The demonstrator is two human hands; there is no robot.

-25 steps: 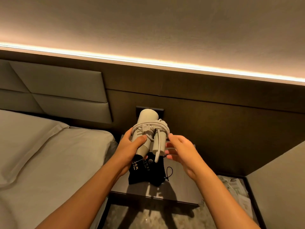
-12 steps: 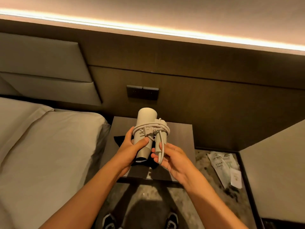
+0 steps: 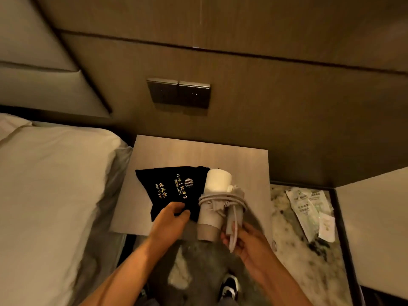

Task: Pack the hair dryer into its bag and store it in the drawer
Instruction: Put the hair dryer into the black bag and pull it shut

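The white hair dryer [image 3: 215,196] has its cord wound around the body and folded handle. My right hand [image 3: 245,241] grips its handle and cord end and holds it over the front right part of the nightstand [image 3: 242,160]. A black cloth bag [image 3: 174,191] with gold lettering lies flat on the nightstand top, left of the dryer. My left hand [image 3: 169,219] pinches the bag's near edge. No drawer front shows from this angle.
The bed and pillow [image 3: 50,184] lie to the left. A wall switch panel [image 3: 178,93] sits above the nightstand. Plastic packets [image 3: 309,208] lie on the marbled floor to the right, beside a pale panel [image 3: 375,228]. My shoe [image 3: 229,288] is below.
My left hand let go of the dryer and took hold of the bag's edge. My right hand now carries the dryer alone, lower and to the right. The view has tilted downward.
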